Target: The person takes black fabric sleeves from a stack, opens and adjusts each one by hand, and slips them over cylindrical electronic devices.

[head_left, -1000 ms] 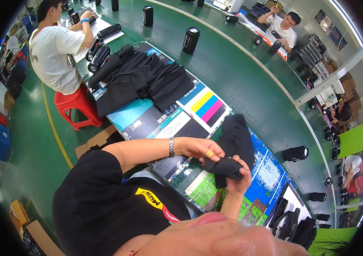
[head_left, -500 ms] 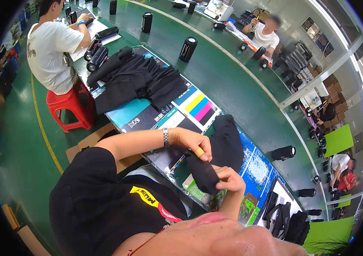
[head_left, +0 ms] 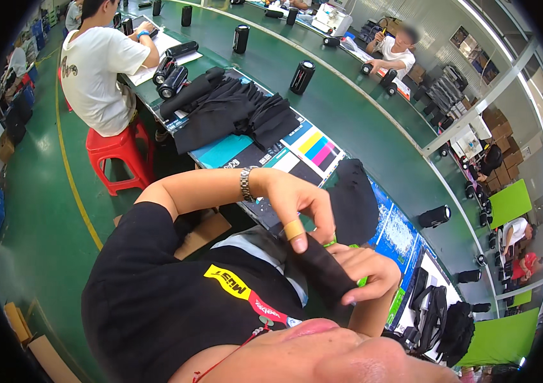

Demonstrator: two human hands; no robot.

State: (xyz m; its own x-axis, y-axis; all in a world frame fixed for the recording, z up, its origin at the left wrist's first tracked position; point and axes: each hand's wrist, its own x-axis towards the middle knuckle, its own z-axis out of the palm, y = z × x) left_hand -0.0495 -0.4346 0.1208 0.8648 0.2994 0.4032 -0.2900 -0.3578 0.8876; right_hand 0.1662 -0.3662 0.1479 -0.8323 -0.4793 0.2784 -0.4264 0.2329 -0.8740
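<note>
A black, tube-shaped piece of fabric point(head_left: 319, 271) is held between my two hands, close to my body over the near bench edge. My left hand point(head_left: 300, 204), with a metal watch at the wrist and a tan bandage on the thumb, pinches its upper left end. At its right end, my right hand point(head_left: 372, 271) grips it with bent fingers and thumb. Part of the fabric is dark and smeared against my clothing. Beyond my hands lies a loose heap of black fabric point(head_left: 356, 204). Farther left, many overlapping black fabric pieces point(head_left: 239, 118) lie on printed sheets.
Black cylindrical speakers stand on the green bench, one point(head_left: 302, 76) far and one point(head_left: 434, 217) lying to the right. White scraps point(head_left: 397, 233) cover a blue sheet. Black straps point(head_left: 426, 329) lie at the right. A co-worker point(head_left: 102, 73) sits on a red stool point(head_left: 118, 156) at the left.
My hands have come nearer to me with the fabric and look larger. The left fingers are more spread above it. The whole view has shifted, so the bench sits slightly farther right.
</note>
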